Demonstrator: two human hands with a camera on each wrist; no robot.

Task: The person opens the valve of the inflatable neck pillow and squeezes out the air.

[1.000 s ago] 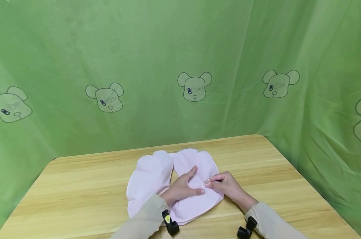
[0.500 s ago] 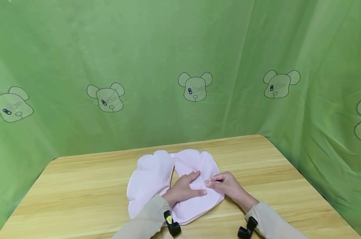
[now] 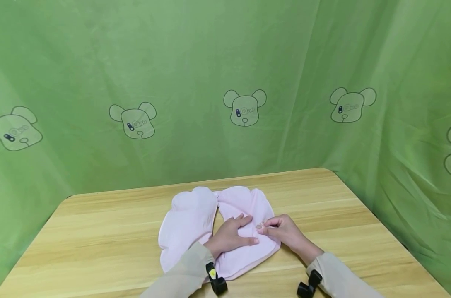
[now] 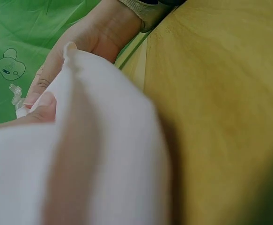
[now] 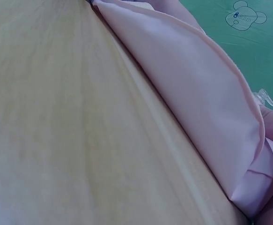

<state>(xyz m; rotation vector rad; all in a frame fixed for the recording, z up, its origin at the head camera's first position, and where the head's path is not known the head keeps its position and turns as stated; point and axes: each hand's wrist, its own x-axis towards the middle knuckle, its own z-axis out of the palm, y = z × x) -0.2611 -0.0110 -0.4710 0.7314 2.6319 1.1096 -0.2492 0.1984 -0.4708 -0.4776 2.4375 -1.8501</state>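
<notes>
a pink inflatable cushion (image 3: pixel 188 219) is lying on the surface (image 3: pixel 98 240); on the cushion's right half, the left hand (image 3: pixel 228 237) is resting with relaxed fingers while the right hand (image 3: pixel 285 231) is pinching a clear valve (image 3: pixel 259 226).

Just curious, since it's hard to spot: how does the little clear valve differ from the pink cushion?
The pink cushion is large, the clear valve tiny. The cushion is pink and looks opaque; the valve is see-through. The cushion lies spread on the table, while the valve pokes up at the right grip.
</notes>
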